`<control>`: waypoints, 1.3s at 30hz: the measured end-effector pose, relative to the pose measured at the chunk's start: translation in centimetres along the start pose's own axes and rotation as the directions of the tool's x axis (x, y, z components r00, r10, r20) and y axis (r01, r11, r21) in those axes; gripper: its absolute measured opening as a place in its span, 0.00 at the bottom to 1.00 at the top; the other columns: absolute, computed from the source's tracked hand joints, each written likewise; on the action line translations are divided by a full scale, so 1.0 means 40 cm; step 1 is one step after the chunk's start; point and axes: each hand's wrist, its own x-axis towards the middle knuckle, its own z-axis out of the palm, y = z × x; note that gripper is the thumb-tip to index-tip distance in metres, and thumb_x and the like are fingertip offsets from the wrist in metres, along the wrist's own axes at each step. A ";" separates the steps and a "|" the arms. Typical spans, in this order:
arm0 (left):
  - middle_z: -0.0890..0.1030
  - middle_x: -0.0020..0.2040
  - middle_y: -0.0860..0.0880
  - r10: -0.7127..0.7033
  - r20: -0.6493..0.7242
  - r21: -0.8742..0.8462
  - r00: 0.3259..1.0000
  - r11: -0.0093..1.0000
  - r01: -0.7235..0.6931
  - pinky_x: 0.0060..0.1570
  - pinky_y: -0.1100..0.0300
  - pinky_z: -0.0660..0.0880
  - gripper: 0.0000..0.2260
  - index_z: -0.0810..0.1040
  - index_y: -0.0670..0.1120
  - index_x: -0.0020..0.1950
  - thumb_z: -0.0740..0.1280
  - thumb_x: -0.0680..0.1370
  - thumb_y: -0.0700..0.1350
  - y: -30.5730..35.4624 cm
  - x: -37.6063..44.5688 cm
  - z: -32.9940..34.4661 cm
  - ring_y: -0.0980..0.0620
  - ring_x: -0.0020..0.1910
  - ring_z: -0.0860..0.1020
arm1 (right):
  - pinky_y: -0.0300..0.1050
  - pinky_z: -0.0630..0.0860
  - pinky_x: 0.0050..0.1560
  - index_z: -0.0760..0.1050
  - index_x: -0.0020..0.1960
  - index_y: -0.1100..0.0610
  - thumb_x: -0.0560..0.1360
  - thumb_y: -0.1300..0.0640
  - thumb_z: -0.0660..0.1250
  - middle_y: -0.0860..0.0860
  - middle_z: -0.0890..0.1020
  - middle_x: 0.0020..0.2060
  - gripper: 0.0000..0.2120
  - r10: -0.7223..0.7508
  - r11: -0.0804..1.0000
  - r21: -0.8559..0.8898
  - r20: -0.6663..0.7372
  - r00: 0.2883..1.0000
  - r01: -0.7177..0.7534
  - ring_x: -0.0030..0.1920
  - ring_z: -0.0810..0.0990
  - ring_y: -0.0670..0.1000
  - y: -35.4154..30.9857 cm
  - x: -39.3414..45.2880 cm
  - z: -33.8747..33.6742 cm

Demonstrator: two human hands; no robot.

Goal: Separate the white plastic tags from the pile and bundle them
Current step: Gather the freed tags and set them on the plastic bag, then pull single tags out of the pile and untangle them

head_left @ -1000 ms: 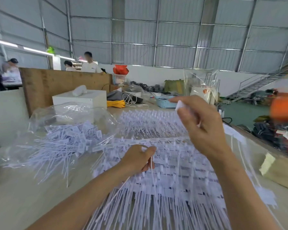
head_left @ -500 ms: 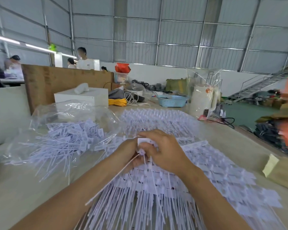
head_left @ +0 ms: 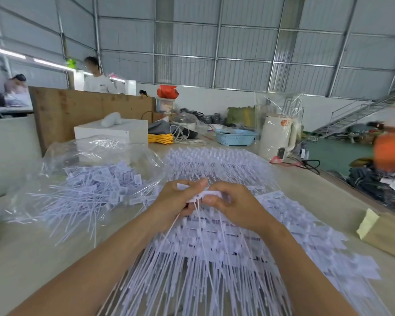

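Two bare forearms reach in from the bottom edge and meet over a wide pile (head_left: 214,258) of white plastic tags that covers the middle of a pale table (head_left: 21,258). The left hand (head_left: 177,197) and right hand (head_left: 234,205) touch each other just above the pile's centre. Both have their fingers curled around a small bundle (head_left: 206,194) of tag heads held between them; the thin tails of these tags hang down from the hands onto the pile.

Left of the pile lies a clear plastic bag (head_left: 89,176) holding more loose tags, their tails poking out toward the near side. Behind the pile, at the table's far end, stand a white box (head_left: 114,132), a coil of yellow cord (head_left: 160,139), a light blue basket (head_left: 235,136) and a white jug (head_left: 277,135) wrapped in clear film. Right of the pile, at the table's edge, sits a brown paper packet (head_left: 385,233). Beyond the table, people stand behind a wooden panel (head_left: 89,110) in a large metal-walled hall.
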 end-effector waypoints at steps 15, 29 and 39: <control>0.67 0.14 0.54 0.028 0.025 0.190 0.999 0.981 -0.033 0.15 0.72 0.59 0.16 0.66 0.44 0.33 0.60 0.81 0.46 0.060 -0.048 0.010 0.62 0.12 0.63 | 0.47 0.73 0.47 0.83 0.43 0.50 0.72 0.59 0.70 0.47 0.85 0.38 0.06 -0.099 0.975 -0.213 -0.122 0.988 0.072 0.40 0.81 0.50 -0.015 0.000 0.016; 0.67 0.24 0.51 -0.100 0.244 -0.258 0.965 0.952 0.164 0.17 0.69 0.60 0.15 0.68 0.46 0.34 0.64 0.70 0.56 0.032 0.019 -0.064 0.57 0.19 0.63 | 0.43 0.68 0.36 0.78 0.38 0.61 0.73 0.55 0.66 0.48 0.76 0.31 0.10 -0.274 0.917 -0.382 -0.389 0.880 0.116 0.29 0.70 0.49 -0.057 -0.010 -0.068; 0.76 0.30 0.45 -0.050 0.186 -0.312 0.981 0.944 0.108 0.21 0.66 0.68 0.25 0.73 0.40 0.50 0.58 0.73 0.62 0.009 0.018 -0.009 0.53 0.22 0.73 | 0.55 0.72 0.46 0.78 0.46 0.61 0.71 0.52 0.71 0.50 0.69 0.45 0.12 -0.223 0.930 -0.331 -0.157 0.962 0.162 0.41 0.74 0.52 -0.067 -0.007 -0.007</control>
